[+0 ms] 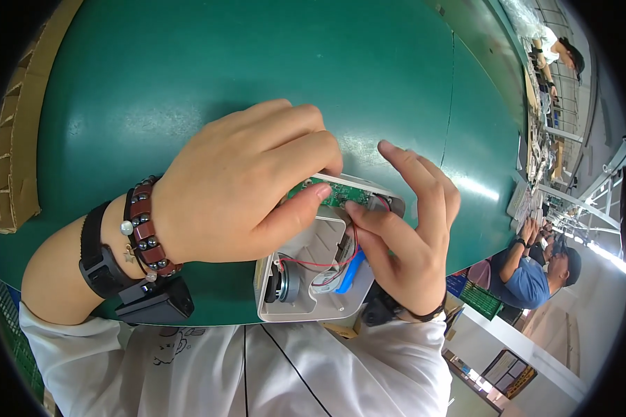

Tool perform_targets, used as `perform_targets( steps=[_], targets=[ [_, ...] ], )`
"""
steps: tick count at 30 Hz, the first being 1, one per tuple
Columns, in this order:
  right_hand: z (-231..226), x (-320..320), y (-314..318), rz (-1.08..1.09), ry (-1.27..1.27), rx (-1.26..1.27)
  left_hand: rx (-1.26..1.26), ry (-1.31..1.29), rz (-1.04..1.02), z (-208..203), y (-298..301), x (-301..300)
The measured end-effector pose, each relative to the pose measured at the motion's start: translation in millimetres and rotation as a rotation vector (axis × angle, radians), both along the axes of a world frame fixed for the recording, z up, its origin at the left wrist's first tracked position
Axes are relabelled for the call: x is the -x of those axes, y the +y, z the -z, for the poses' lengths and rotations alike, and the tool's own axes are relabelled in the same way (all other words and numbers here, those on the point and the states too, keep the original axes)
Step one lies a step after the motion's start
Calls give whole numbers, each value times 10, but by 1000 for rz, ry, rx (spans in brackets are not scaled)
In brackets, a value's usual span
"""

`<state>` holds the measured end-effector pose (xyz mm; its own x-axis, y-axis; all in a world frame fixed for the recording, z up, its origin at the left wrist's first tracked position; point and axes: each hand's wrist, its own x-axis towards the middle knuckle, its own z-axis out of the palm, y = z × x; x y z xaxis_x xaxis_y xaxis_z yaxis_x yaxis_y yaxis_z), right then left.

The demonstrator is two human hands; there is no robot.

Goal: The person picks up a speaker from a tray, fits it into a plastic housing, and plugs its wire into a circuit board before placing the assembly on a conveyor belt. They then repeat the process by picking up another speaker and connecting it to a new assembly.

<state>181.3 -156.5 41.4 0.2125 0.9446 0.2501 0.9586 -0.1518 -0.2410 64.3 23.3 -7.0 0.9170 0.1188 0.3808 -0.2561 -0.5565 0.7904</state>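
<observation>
A light grey plastic housing (355,300) lies open at the table's near edge. Inside it are a round speaker (283,285), red wires (327,263) and a blue part (351,271). Along its far side sits a green circuit board (342,193). My left hand (243,174) arches over the housing's far left, its thumb on the board and its fingers curled over the far edge. My right hand (414,236) reaches in from the right. Its thumb and a finger come together at the board's near edge beside the wires, while other fingers stretch outward; what lies between the tips is hidden.
The green tabletop (257,55) spreads ahead. A cardboard box with dividers (21,139) stands at the left. To the right, a person in blue (528,278) sits near a green basket (481,300); another person (553,52) is farther off.
</observation>
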Motion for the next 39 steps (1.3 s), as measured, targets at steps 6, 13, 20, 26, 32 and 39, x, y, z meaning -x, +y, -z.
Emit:
perform_targets(
  steps=[6,13,20,26,32,39],
  targets=[
    [-102,-37,-47,-92,-79,138,-58,67,-21,4,-30,17],
    [-195,-136,1,-190,-109,328,-128,91,-30,-5,-30,-9],
    [-97,-129,-93,-121,-30,200,-158,65,-21,-3,-21,-32],
    [-73,696,-255,-337,-92,146,166,-50,-196,-236,25,-51],
    [114,57,-443,-46,-241,209,-13,-262,-363,-939,464,520],
    [-13,-1423,-1549,753,-824,373,-970,232,-1051,-804,1827,1886]
  ],
)
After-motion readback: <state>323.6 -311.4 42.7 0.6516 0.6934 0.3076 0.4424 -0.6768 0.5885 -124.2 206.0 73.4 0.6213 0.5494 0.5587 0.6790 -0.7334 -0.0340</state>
